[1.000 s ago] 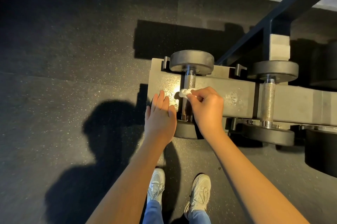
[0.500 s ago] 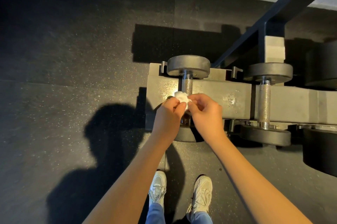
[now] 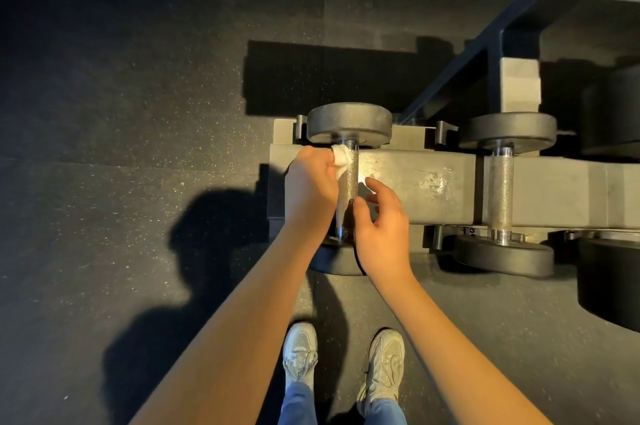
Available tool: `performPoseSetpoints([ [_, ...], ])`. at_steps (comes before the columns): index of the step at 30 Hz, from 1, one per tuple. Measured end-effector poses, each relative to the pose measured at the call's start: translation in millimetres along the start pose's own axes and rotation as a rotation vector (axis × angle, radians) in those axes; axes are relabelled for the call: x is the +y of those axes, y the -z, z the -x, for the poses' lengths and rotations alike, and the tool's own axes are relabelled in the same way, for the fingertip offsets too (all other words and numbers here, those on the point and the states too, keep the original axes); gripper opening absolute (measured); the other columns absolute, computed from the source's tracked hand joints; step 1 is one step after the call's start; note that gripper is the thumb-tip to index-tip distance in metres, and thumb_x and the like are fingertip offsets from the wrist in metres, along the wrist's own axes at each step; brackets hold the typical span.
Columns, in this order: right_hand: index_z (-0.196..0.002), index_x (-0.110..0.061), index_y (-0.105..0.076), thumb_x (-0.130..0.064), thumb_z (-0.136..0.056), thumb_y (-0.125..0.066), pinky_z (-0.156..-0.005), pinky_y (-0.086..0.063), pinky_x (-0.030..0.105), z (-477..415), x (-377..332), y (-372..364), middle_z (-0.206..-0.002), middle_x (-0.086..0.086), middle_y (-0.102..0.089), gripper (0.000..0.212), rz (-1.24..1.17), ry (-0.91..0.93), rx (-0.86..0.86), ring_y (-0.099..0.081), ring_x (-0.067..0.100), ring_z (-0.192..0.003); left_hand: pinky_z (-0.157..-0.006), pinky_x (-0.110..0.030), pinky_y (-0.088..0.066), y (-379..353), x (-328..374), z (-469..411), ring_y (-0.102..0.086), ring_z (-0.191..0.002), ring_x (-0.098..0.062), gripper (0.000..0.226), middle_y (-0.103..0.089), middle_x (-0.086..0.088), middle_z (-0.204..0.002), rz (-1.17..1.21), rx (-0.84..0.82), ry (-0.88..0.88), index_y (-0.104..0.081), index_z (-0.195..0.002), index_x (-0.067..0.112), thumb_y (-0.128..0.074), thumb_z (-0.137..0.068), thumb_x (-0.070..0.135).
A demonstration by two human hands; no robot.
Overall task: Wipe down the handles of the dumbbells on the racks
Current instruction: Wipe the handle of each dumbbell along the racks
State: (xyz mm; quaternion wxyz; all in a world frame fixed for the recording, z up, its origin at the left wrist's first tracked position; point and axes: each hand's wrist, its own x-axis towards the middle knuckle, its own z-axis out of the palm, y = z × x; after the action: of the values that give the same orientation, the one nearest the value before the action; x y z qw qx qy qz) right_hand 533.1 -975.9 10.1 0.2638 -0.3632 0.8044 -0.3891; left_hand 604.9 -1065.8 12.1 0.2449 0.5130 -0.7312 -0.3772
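The knurled handle (image 3: 347, 185) of the end dumbbell (image 3: 349, 121) lies across the rack (image 3: 433, 182), its long axis running 12 to 6 o'clock. My left hand (image 3: 311, 185) pinches a white wipe (image 3: 341, 158) against its 12 o'clock end. My right hand (image 3: 381, 223) hovers slack-fingered at 3 o'clock, holding nothing.

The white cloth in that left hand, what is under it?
The knurled dumbbell handle, near its far plate. The left hand holds the white cloth against it; the metal directly beneath is covered.
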Motion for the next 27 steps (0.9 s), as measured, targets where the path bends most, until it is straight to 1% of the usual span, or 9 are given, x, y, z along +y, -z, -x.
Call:
performPoseSetpoints([
  [2,-0.129,-0.010,-0.054,-0.016,-0.096,-0.051,-0.094,-0.042,0.026,1,-1,0,-0.112,-0.014,-0.049,0.034,-0.025,-0.041,0.004,-0.049,0.005,-0.107,-0.056,-0.013,-0.036,1,2,12,-0.051,-0.067,-0.011,0.021,-0.056,-0.005,-0.083,-0.074,-0.073,0.057,-0.061,-0.091,0.003,-0.044,-0.099,0.013],
  [4,-0.128,-0.010,-0.055,-0.016,-0.096,-0.051,-0.094,-0.043,0.028,2,-2,0,-0.111,-0.013,-0.049,0.033,-0.020,-0.052,0.005,-0.050,0.009,-0.108,-0.055,-0.011,-0.038,3,4,22,-0.049,-0.063,-0.004,0.016,-0.053,0.001,-0.082,-0.098,-0.119,0.130,-0.054,-0.094,0.007,-0.043,-0.100,0.018],
  [7,-0.124,-0.009,-0.058,-0.016,-0.097,-0.049,-0.094,-0.044,0.032,2,-3,1,-0.109,-0.010,-0.054,0.029,-0.022,-0.056,0.024,-0.054,0.014,-0.107,-0.056,-0.014,-0.036,6,8,21,-0.049,-0.065,-0.010,0.019,-0.054,-0.003,-0.081,-0.043,-0.151,0.098,-0.050,-0.084,0.011,-0.042,-0.100,0.018],
  [10,-0.117,-0.008,-0.061,-0.026,-0.094,-0.044,-0.092,-0.046,0.037,3,-2,-1,-0.108,0.000,-0.063,0.034,-0.048,-0.066,0.036,-0.057,0.019,-0.104,-0.062,-0.022,-0.038,8,6,4,-0.053,-0.066,-0.012,0.024,-0.056,-0.001,-0.072,0.086,-0.137,0.106,-0.059,-0.079,0.010,-0.047,-0.098,0.018],
  [13,-0.115,-0.008,-0.063,-0.029,-0.090,-0.042,-0.090,-0.047,0.036,3,-1,-2,-0.106,0.002,-0.064,0.038,-0.052,-0.077,0.039,-0.058,0.018,-0.102,-0.068,-0.024,-0.046,2,0,-2,-0.061,-0.077,-0.014,0.016,-0.066,-0.007,-0.084,0.155,-0.128,0.128,-0.066,-0.101,0.005,-0.057,-0.093,0.017],
  [16,-0.115,-0.009,-0.063,-0.022,-0.095,-0.046,-0.091,-0.047,0.037,3,2,-2,-0.107,0.001,-0.065,0.030,-0.049,-0.079,0.032,-0.057,0.017,-0.102,-0.063,-0.015,-0.037,-7,-6,9,-0.057,-0.075,-0.010,0.018,-0.062,-0.003,-0.085,0.109,-0.143,0.186,-0.068,-0.097,0.006,-0.058,-0.092,0.021],
  [21,-0.114,-0.008,-0.063,-0.018,-0.096,-0.048,-0.090,-0.048,0.043,2,4,-2,-0.107,0.002,-0.064,0.026,-0.038,-0.096,0.030,-0.057,0.019,-0.102,-0.057,-0.015,-0.034,-5,1,11,-0.053,-0.066,-0.008,0.017,-0.059,-0.001,-0.076,0.081,-0.017,0.171,-0.067,-0.085,0.009,-0.056,-0.094,0.018],
  [25,-0.112,-0.009,-0.064,-0.030,-0.090,-0.042,-0.090,-0.048,0.041,4,2,-2,-0.105,0.002,-0.065,0.037,-0.062,-0.108,0.049,-0.058,0.018,-0.101,-0.058,-0.028,-0.041,-9,2,-7,-0.056,-0.067,-0.016,0.021,-0.061,-0.009,-0.074,0.102,0.116,0.106,-0.064,-0.079,0.007,-0.053,-0.095,0.014],
  [27,-0.112,-0.010,-0.064,-0.032,-0.088,-0.039,-0.090,-0.048,0.041,6,3,-3,-0.105,0.001,-0.065,0.042,-0.088,-0.131,0.056,-0.058,0.018,-0.101,-0.058,-0.032,-0.044,-13,-1,-5,-0.057,-0.067,-0.020,0.024,-0.062,-0.009,-0.074,0.098,0.098,0.118,-0.064,-0.077,0.006,-0.053,-0.096,0.015],
])
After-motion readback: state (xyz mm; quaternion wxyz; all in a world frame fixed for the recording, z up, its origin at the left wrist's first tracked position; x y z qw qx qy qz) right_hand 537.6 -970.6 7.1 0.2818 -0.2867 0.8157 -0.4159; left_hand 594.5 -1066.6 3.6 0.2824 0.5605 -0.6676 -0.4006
